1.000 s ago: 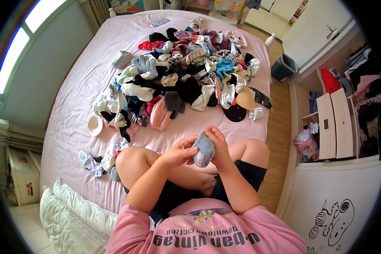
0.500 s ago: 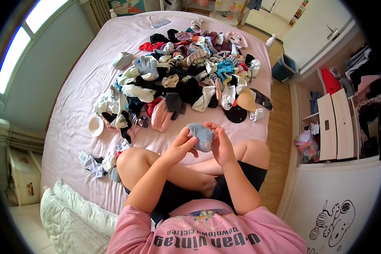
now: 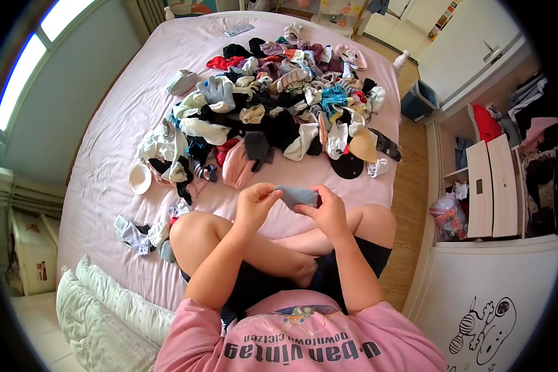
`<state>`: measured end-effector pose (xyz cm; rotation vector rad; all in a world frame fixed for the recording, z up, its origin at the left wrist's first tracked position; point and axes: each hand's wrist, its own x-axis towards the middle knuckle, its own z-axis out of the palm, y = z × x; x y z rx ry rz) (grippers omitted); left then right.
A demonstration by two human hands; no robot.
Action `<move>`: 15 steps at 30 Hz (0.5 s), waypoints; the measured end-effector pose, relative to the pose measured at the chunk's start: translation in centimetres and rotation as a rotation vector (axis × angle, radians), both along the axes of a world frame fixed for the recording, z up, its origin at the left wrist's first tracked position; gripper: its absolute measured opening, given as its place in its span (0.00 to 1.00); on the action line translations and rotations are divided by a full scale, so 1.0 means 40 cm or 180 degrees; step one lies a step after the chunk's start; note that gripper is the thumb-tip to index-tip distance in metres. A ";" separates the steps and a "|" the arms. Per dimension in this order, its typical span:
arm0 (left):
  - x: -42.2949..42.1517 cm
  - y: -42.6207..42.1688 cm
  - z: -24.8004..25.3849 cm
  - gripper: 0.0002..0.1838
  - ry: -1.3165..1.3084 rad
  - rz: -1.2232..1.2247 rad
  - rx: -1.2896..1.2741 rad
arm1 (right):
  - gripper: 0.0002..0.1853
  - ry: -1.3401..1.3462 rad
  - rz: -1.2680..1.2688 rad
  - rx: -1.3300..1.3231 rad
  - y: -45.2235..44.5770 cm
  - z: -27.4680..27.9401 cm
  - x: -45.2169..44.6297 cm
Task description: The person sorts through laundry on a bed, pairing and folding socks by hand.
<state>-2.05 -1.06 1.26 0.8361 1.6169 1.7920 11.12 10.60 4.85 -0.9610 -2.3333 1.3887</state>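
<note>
A small grey-blue sock (image 3: 298, 196) is stretched sideways between my two hands, above my crossed legs. My left hand (image 3: 258, 203) pinches its left end between thumb and fingers. At the other end, my right hand (image 3: 326, 211) grips the sock with the thumb in front and fingers behind. Beyond my hands lies a big heap of socks and small clothes (image 3: 279, 127) on the pink bedsheet (image 3: 115, 118). The heap's nearest pieces are a pink garment (image 3: 237, 167) and a dark grey sock (image 3: 257, 147).
A smaller pile of socks (image 3: 133, 235) lies beside my left knee. A white bowl (image 3: 140, 179) stands left of the heap, and a black cap (image 3: 346, 166) lies at its right. White pillows (image 3: 99, 319) are at lower left; an open wardrobe (image 3: 452, 245) stands right of the bed.
The sock has gone from upright to lying sideways, pulled longer between my hands. My right hand has turned, its thumb now across the front of the sock.
</note>
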 end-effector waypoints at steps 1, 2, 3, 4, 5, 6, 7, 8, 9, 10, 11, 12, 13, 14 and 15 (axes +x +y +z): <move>0.003 0.001 -0.002 0.08 -0.0318 -0.0028 -0.0050 | 0.24 -0.0029 0.0011 -0.0003 0.005 0.003 0.002; 0.006 0.002 -0.004 0.09 -0.0637 -0.0059 -0.0101 | 0.23 0.0147 -0.0009 0.0044 0.009 -0.008 0.002; 0.014 0.011 -0.008 0.09 -0.0714 -0.0011 0.0014 | 0.22 0.0328 -0.0026 0.0093 0.015 -0.032 0.000; 0.026 0.025 -0.012 0.09 -0.0786 0.0042 0.0130 | 0.22 0.0515 -0.0038 0.0142 0.020 -0.051 -0.004; 0.029 0.031 -0.009 0.09 -0.0854 0.0101 0.0244 | 0.20 0.0728 -0.0072 -0.0580 0.021 -0.064 -0.008; 0.024 0.025 -0.005 0.09 -0.0877 -0.0051 0.0135 | 0.19 0.0935 -0.0098 -0.1310 0.019 -0.074 -0.012; 0.019 0.014 0.001 0.09 -0.0907 -0.0200 0.0023 | 0.18 0.1126 -0.0124 -0.2045 0.017 -0.082 -0.011; 0.014 0.006 0.006 0.09 -0.0939 -0.0357 -0.0085 | 0.17 0.1365 -0.0261 -0.2606 0.014 -0.074 -0.010; 0.007 0.000 0.002 0.06 -0.0623 -0.0467 -0.0396 | 0.17 0.1606 -0.0406 -0.3161 0.011 -0.059 -0.008; 0.010 0.001 0.003 0.05 -0.0083 -0.0430 -0.0297 | 0.16 0.1843 -0.0560 -0.3714 0.010 -0.050 -0.004; 0.016 0.002 0.007 0.04 0.0452 -0.0390 -0.0197 | 0.17 0.1971 -0.0511 -0.3802 0.008 -0.052 -0.001; 0.023 0.003 0.010 0.05 0.0984 -0.0343 -0.0098 | 0.18 0.2096 -0.0460 -0.3890 0.004 -0.056 0.001; 0.033 0.008 0.013 0.11 0.0597 -0.0369 0.0095 | 0.19 0.2221 -0.0406 -0.3978 0.000 -0.060 0.003; 0.042 0.013 0.019 0.11 0.0299 -0.0347 0.0177 | 0.21 0.2218 -0.0455 -0.3816 -0.003 -0.069 0.004; 0.051 0.017 0.027 0.12 0.0005 -0.0328 0.0260 | 0.22 0.2219 -0.0503 -0.3652 -0.007 -0.081 0.005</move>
